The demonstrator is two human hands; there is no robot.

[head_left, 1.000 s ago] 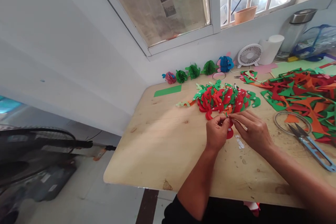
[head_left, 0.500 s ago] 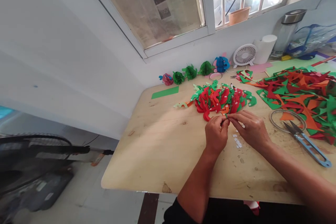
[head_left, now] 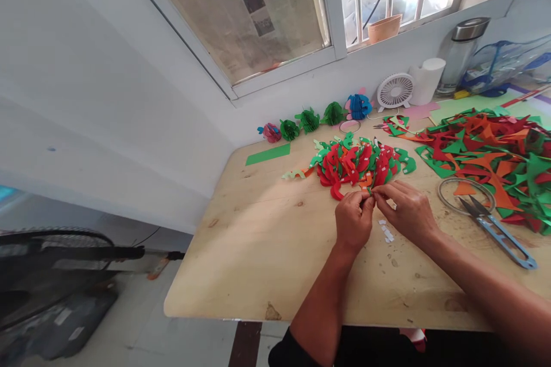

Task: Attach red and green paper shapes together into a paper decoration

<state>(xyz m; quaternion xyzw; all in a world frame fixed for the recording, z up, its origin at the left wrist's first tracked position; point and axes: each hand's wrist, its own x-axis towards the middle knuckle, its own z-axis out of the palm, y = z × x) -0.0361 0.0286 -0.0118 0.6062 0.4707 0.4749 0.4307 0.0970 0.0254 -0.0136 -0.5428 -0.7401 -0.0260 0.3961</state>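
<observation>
The fingers of the left hand (head_left: 353, 221) and right hand (head_left: 408, 212) meet right of centre, both apparently pinching a small green piece (head_left: 369, 191): close handwork, calling for a fine, steady grip. Just above lies a red-and-green pile (head_left: 350, 163); below, white bits (head_left: 386, 231) on the table (head_left: 258, 241); snips (head_left: 501, 232) lower right.

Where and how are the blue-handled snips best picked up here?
Probably by the blue handles, from the near right side: they lie lengthwise toward that side, while the dark pointed blades face away, spread apart over the metal ring.
</observation>
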